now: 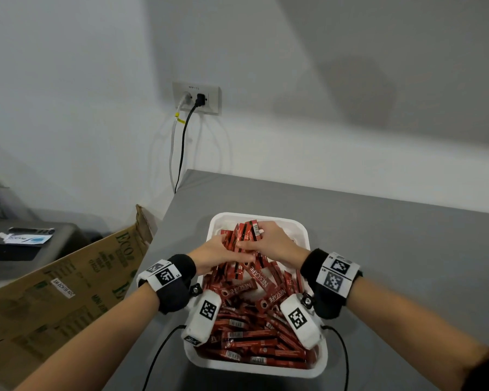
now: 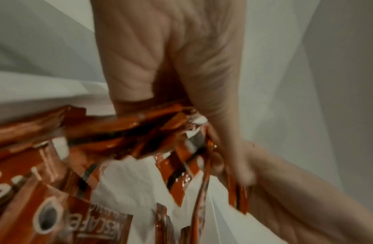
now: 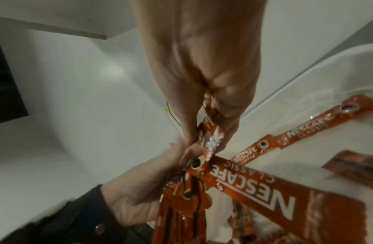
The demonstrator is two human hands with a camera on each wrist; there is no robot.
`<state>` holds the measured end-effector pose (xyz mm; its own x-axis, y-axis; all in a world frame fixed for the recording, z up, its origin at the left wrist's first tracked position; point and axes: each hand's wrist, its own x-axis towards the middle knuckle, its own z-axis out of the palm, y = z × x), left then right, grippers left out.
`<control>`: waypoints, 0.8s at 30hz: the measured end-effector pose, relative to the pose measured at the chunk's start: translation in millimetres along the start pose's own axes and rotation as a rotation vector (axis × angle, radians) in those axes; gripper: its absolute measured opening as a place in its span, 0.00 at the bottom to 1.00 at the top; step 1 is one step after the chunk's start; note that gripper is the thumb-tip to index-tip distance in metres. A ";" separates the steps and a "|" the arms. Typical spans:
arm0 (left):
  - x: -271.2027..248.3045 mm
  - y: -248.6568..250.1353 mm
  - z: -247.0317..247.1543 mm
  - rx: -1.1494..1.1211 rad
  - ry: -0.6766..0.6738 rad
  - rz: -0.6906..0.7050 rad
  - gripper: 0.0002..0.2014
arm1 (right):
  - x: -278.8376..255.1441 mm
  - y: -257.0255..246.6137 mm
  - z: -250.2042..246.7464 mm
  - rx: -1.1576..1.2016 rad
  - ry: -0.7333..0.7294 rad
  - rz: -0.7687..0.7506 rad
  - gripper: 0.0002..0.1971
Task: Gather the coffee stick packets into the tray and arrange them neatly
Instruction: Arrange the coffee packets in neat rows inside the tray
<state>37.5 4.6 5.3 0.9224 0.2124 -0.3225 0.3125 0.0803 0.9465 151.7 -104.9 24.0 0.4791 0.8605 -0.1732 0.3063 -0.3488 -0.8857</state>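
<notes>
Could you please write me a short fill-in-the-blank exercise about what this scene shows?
1. Both hands, the left hand and the right hand, hold one bundle of red coffee stick packets over the ____ tray.
2. The printed brand on the packets reads ____.
3. The tray sits on a ____ counter.
4. Left of the counter stands a ____ box.

Answers: white; Nescafe; grey; cardboard

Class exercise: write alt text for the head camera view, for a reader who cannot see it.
Two bare hands, the left hand and the right hand, grip a bunch of red coffee stick packets above the far end of a white rectangular tray heaped with more of them. The tray sits on a grey tabletop, with a brown cardboard box at its left.
</notes>
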 end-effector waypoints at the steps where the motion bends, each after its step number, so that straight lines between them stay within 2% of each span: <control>1: -0.7 -0.9 -0.5 0.044 -0.001 -0.002 0.15 | 1.2 1.9 2.9 0.032 0.009 -0.006 0.05; 4: 0.1 -6.6 0.9 0.088 0.042 0.001 0.18 | 3.8 5.8 11.0 0.066 0.046 -0.010 0.10; 8: 0.5 -12.2 1.9 0.064 0.186 0.029 0.10 | 5.9 10.7 13.0 0.156 0.023 0.006 0.11; 12: 3.2 -9.4 4.9 0.057 0.236 0.036 0.07 | 5.3 9.0 9.9 -0.029 0.121 -0.086 0.06; 14: 4.9 -6.9 4.3 0.042 0.260 0.053 0.04 | 3.7 4.9 2.3 0.068 0.178 -0.070 0.07; 16: 5.0 -3.3 0.7 -0.017 0.309 0.059 0.07 | 2.4 3.7 -7.1 0.139 0.205 -0.016 0.11; 20: 5.0 2.3 -5.1 -0.155 0.416 0.116 0.06 | -4.2 7.5 -4.4 -0.161 -0.020 0.007 0.07; 22: 6.1 3.9 -4.6 -0.205 0.463 0.133 0.06 | -5.4 9.5 4.2 -0.165 0.000 -0.059 0.08; 24: 7.6 4.9 -3.4 -0.315 0.507 0.114 0.07 | -4.9 6.4 9.8 -0.122 -0.001 -0.100 0.04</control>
<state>45.3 10.0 7.5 0.6992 0.6675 -0.2561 0.0649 0.2974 0.9525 143.3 -107.8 15.0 0.4400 0.8937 -0.0874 0.4499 -0.3037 -0.8399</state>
